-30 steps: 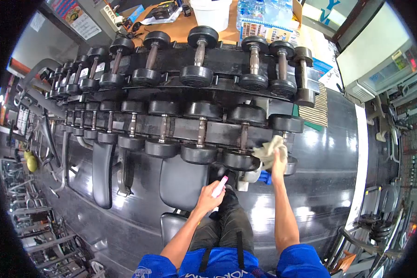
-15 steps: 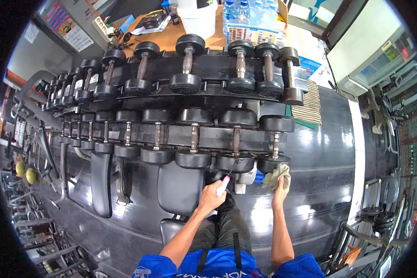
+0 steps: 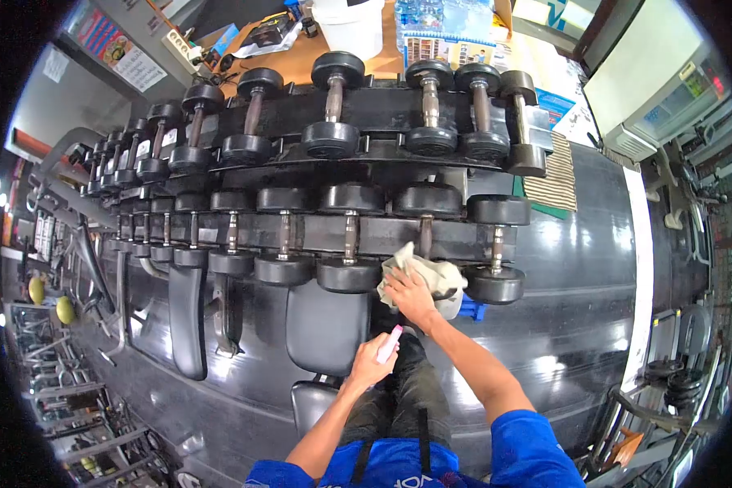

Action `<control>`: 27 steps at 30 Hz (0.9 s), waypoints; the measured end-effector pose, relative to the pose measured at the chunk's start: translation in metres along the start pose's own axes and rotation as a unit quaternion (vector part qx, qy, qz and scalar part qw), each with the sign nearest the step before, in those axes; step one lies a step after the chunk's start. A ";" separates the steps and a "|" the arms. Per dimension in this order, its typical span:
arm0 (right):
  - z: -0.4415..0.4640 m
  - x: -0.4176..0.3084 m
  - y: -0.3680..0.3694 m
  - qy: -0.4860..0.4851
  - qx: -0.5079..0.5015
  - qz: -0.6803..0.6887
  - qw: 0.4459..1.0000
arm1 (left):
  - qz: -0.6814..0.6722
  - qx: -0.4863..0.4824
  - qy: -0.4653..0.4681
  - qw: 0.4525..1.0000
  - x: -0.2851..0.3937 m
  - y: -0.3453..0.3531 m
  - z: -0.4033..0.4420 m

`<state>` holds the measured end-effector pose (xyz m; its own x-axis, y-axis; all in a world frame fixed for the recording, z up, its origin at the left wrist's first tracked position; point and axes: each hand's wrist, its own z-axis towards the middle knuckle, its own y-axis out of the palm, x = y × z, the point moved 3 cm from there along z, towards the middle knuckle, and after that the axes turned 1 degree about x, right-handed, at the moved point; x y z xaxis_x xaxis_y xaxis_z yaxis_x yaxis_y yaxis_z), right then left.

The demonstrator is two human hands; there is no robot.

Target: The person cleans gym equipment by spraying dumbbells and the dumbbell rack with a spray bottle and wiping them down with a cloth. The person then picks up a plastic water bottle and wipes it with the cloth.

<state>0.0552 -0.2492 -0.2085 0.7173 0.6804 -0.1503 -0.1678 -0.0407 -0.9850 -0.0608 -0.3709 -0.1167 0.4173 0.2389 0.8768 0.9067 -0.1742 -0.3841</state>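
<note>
Cream cloth (image 3: pixel 441 276) lies bunched under the right hand (image 3: pixel 407 293), whose fingers spread over its left part and press it against the near end of a black dumbbell (image 3: pixel 429 200) on the rack's (image 3: pixel 385 234) lower row, though I cannot tell whether they also pinch the fabric. Nearer the body and apart from the cloth, the left hand (image 3: pixel 372 363) is wrapped around a small white bottle (image 3: pixel 388 346), its pink top poking out above the grip. Another dumbbell (image 3: pixel 496 285) sits just right of the cloth, and a padded bench (image 3: pixel 325 333) stands to the left.
</note>
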 end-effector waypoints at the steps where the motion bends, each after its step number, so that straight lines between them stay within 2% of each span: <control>1: 0.008 -0.004 0.007 -0.045 -0.028 -0.032 0.998 | -0.008 -0.005 -0.004 1.000 -0.002 0.001 -0.003; 5: 0.039 -0.019 0.049 -0.063 -0.181 -0.122 0.974 | -0.025 -0.010 -0.005 1.000 -0.010 0.005 -0.012; 8: 0.038 -0.016 0.040 -0.054 -0.166 -0.104 0.979 | -0.028 -0.010 -0.019 0.999 -0.011 0.003 -0.021; 9: 0.035 -0.015 0.029 -0.043 -0.153 -0.073 0.985 | -0.038 -0.010 -0.023 0.999 -0.011 0.003 -0.021; 12: 0.011 -0.002 0.009 -0.023 -0.032 -0.031 0.999 | -0.049 -0.013 -0.017 0.999 -0.010 0.002 -0.018; 15: -0.022 0.018 -0.034 0.085 0.059 0.079 0.991 | -0.052 -0.013 -0.017 0.998 -0.008 0.000 -0.017; 17: -0.046 0.032 -0.041 0.173 0.097 0.156 0.968 | -0.052 -0.009 -0.020 0.998 -0.009 -0.001 -0.020; 20: -0.079 0.054 -0.036 0.331 0.167 0.267 0.889 | -0.053 -0.002 -0.027 0.998 -0.009 -0.002 -0.019; 22: -0.097 0.067 0.012 0.434 0.237 0.318 0.809 | -0.053 0.001 -0.049 0.997 -0.008 -0.002 -0.021; 23: -0.109 0.076 0.045 0.497 0.228 0.360 0.756 | -0.058 0.001 -0.048 0.997 -0.009 -0.002 -0.023; 24: -0.105 0.075 0.034 0.584 0.151 0.425 0.675 | -0.063 0.002 -0.045 0.997 -0.011 -0.001 -0.024; 25: -0.107 0.078 0.061 0.616 0.206 0.500 0.572 | -0.068 0.002 -0.043 0.997 -0.014 0.000 -0.024; 27: -0.119 0.080 0.099 0.633 0.256 0.535 0.498 | -0.073 0.007 -0.048 0.996 -0.021 0.006 -0.028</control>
<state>0.1764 -0.2862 -0.3284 -0.1701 -0.5505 -0.8173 -0.8296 0.5276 -0.1827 -0.0657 -0.4038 -0.1289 0.2840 0.3510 0.8923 0.9587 -0.1184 -0.2586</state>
